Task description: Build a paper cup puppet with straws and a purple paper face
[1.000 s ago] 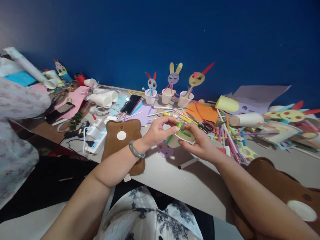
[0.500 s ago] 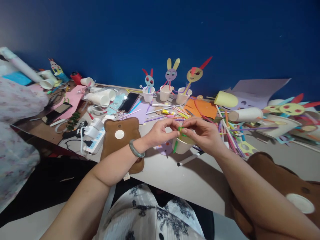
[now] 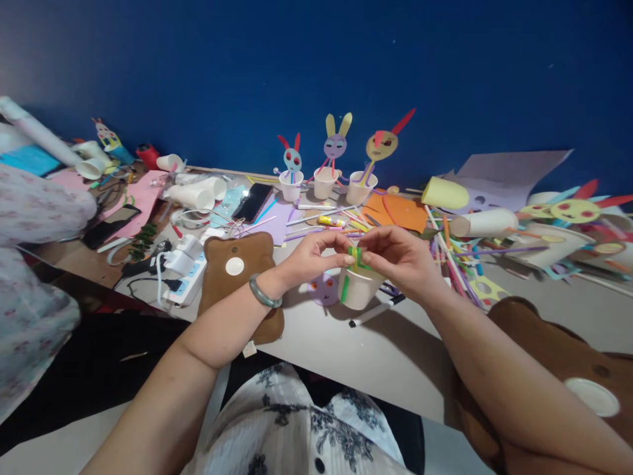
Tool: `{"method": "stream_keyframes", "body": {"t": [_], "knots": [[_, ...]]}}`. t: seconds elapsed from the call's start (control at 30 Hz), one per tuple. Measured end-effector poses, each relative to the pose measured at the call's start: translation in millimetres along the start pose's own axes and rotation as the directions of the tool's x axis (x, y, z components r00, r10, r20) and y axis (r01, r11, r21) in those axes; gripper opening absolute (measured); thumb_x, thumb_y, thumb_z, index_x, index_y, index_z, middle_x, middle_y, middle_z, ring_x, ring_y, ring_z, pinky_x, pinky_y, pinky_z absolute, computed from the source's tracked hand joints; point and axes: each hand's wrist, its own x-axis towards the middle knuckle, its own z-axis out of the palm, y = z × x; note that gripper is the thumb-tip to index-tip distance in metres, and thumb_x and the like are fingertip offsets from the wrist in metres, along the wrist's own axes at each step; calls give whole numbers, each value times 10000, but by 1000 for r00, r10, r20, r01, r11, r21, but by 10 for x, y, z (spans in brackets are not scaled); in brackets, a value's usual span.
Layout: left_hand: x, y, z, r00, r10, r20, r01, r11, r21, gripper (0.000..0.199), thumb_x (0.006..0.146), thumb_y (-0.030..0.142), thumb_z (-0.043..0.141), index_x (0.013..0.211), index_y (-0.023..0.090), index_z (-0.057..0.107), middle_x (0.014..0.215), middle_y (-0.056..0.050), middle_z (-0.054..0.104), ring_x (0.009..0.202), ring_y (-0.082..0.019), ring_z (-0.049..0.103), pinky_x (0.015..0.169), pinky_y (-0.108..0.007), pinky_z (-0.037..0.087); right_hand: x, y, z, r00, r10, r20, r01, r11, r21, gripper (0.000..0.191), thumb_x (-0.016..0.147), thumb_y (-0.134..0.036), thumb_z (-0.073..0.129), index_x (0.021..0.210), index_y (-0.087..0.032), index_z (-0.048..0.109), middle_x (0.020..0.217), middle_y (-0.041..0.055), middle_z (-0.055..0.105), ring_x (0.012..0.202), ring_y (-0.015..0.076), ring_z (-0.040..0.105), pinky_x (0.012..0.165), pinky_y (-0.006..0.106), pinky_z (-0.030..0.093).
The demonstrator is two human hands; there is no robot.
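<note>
Above a white paper cup [image 3: 360, 290], my left hand [image 3: 321, 257] pinches a small green and yellow strip [image 3: 355, 256]. My right hand [image 3: 403, 260] pinches the strip's other side, so both hands meet at the cup's rim. A green piece [image 3: 345, 289] runs down the outside of the cup. Left of the cup lies a purple paper face [image 3: 324, 289], partly behind it. A black and white marker [image 3: 376, 311] rests on the table in front of the cup.
Three cups with paper rabbit figures [image 3: 325, 183] stand along the blue wall. Colored sticks and orange paper [image 3: 398, 211] lie behind my hands. Brown bear-shaped pads [image 3: 237, 284], a power strip [image 3: 190, 280] and phones [image 3: 254, 201] are around. A person's patterned sleeve [image 3: 39, 204] is at left.
The green and yellow strip shows more between my fingertips, which have parted slightly. The cup now shows a little lower and more fully beneath my hands.
</note>
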Motion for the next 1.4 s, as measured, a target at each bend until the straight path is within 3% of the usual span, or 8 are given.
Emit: {"method": "stream_keyframes", "body": {"t": [0.23,0.5,0.77,1.0,1.13,1.3,1.4], "knots": [[-14,-23,3,998,-34,-50,38,996,77,267,768,386,821,854,151,729,875,-40,722,841,-154,646,815,-298,525,-8,51,-49,996,-72,48,74,996,-52,277,763,-494,842,875,-250,773,908,68,759,863,236,717,826,395,592],[3,-79,13,999,-3,-41,7,995,99,253,766,363,816,862,145,731,858,-44,732,820,-149,655,786,-285,519,4,25,5,1000,12,2,-11,998,-61,407,674,-598,863,711,-223,709,746,50,700,696,186,646,664,330,577],[-19,-119,57,998,45,-37,-41,993,111,230,808,351,772,877,145,695,858,-40,701,800,-138,644,753,-268,511,-18,38,52,993,114,-13,-114,993,-10,392,634,-528,898,676,-209,674,661,21,657,603,146,594,555,276,523],[-31,-117,82,992,66,-105,-47,983,177,209,818,348,752,871,153,699,851,-40,708,804,-149,631,765,-287,503,-41,60,126,992,51,-118,-55,998,-30,347,669,-465,887,694,-220,642,676,13,659,609,145,595,580,283,529],[-16,-51,52,993,73,-92,-46,963,264,182,828,348,738,852,167,737,851,-43,731,835,-180,633,834,-335,493,-11,84,94,992,105,-75,-101,993,59,385,624,-479,919,782,-223,678,717,14,680,625,150,623,592,288,550],[-18,-1,56,993,60,-101,-21,937,350,123,825,299,730,793,181,743,822,-29,747,816,-184,633,936,-388,465,-6,114,55,995,95,-43,-95,995,6,381,655,-528,896,717,-211,693,689,24,679,610,149,606,583,297,535],[-27,-26,77,993,63,-99,-27,943,331,107,818,285,730,815,178,740,822,-34,750,807,-184,646,899,-375,488,-15,114,57,994,103,-43,-104,994,-25,377,650,-520,897,701,-207,693,667,22,671,590,146,589,549,288,514]]}}
